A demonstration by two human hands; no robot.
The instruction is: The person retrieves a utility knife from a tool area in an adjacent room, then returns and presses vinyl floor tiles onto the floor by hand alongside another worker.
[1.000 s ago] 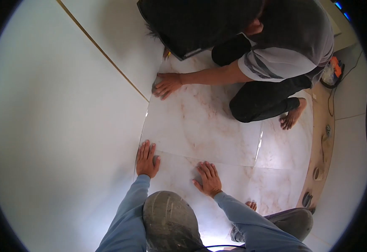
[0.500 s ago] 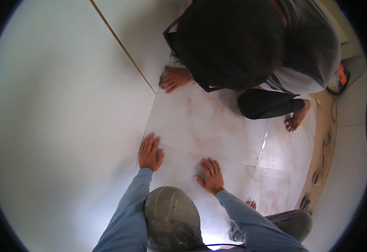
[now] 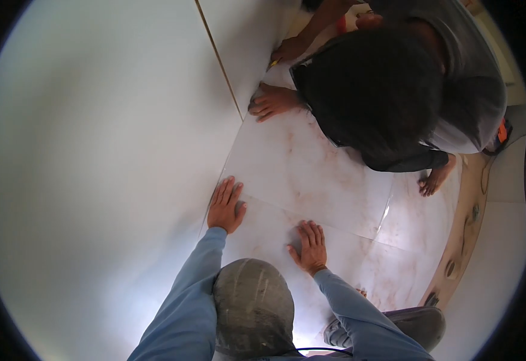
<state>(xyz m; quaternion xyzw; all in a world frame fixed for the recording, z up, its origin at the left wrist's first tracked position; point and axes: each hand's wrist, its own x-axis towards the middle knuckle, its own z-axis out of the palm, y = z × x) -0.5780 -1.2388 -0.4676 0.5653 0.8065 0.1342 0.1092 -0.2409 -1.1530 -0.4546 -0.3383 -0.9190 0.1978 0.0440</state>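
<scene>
My left hand (image 3: 225,207) lies flat with fingers spread on the marbled floor tile (image 3: 311,180), close along the edge where it meets the white wall (image 3: 106,168). To its right, my right hand (image 3: 311,246) presses flat on the neighbouring tile (image 3: 263,219), just below the seam between the two. Nothing is in either hand. Across from me a crouching co-worker's one hand (image 3: 275,101) rests at the tile's far corner by the wall. Beyond it, the co-worker's other hand (image 3: 290,49) holds a small yellow tool (image 3: 274,62), whose kind I cannot make out.
The co-worker's dark-haired head (image 3: 371,90) and bare foot (image 3: 437,175) take up the far side of the tiles. My knee (image 3: 254,307) is between my arms. Along the right runs a tan strip of floor (image 3: 464,228) with small dark objects. An orange item (image 3: 502,131) lies at far right.
My view has shifted, so the scene sits further right. The co-worker's second hand with the yellow tool has come into sight. Both my hands stay flat on the tiles.
</scene>
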